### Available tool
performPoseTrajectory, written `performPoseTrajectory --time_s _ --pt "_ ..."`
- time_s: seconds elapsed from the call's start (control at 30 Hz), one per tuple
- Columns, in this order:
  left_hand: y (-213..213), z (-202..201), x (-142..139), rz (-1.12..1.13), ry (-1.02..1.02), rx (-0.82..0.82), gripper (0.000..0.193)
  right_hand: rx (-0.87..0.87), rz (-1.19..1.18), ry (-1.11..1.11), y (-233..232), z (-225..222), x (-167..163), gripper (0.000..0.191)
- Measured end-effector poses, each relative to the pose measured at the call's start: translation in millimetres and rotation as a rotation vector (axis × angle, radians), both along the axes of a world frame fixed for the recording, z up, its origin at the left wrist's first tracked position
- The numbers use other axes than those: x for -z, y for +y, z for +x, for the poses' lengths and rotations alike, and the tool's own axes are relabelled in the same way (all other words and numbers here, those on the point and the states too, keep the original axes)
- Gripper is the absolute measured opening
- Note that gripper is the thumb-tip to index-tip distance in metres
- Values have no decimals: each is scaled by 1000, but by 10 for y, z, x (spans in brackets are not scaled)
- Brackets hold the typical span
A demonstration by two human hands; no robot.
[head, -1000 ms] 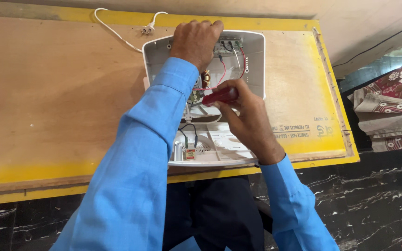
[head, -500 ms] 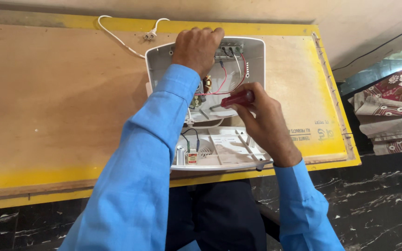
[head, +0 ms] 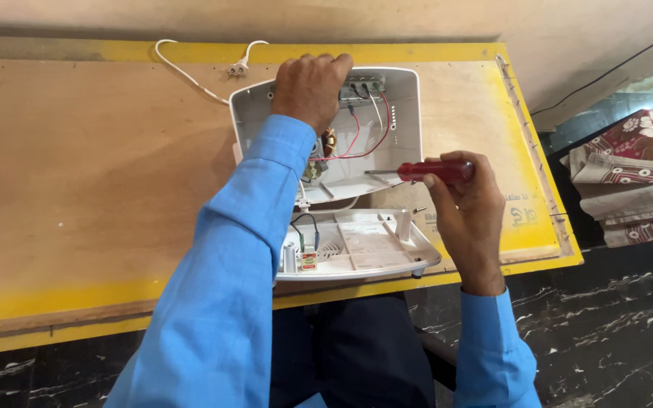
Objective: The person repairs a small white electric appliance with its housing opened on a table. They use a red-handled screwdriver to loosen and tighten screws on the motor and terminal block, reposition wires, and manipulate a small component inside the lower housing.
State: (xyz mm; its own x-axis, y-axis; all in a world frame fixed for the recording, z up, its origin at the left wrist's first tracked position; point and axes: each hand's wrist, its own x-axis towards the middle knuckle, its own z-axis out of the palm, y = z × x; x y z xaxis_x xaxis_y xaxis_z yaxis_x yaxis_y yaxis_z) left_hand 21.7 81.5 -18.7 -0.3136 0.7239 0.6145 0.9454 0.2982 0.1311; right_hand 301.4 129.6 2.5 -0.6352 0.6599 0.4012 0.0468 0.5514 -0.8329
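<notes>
Head view: the left hand (head: 310, 87) clamps over the far rim of the open white casing (head: 398, 155), fingers curled shut on it. The right hand (head: 466, 215) is closed round a red-handled screwdriver (head: 425, 171), its shaft pointing into the shell near the red wires (head: 357, 143). Risk: the tip could slip and nick that wiring. The detached cover (head: 364, 249) overhangs the yellow-edged table (head: 77, 189) and could tip off. The sleeve hides the internals beneath it.
</notes>
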Motion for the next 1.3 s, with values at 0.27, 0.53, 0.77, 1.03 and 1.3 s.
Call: performPoseTrajectory --time_s 0.27,0.53,0.77,1.03,1.3 --pt "-31 5 -29 -11 -17 -3 16 9 70 -62 -78 25 7 32" --pt "-52 -16 -15 -19 -21 -8 16 -14 30 22 -83 12 39 33" --pt "-45 -16 -3 -37 -9 -20 16 -15 -21 113 -2 -47 115 33" --pt "-42 -14 -8 -43 -16 -16 14 -46 -14 109 26 -190 191 34" --pt "-67 -26 -10 -26 -17 -5 16 -80 -26 93 -11 -276 205 33"
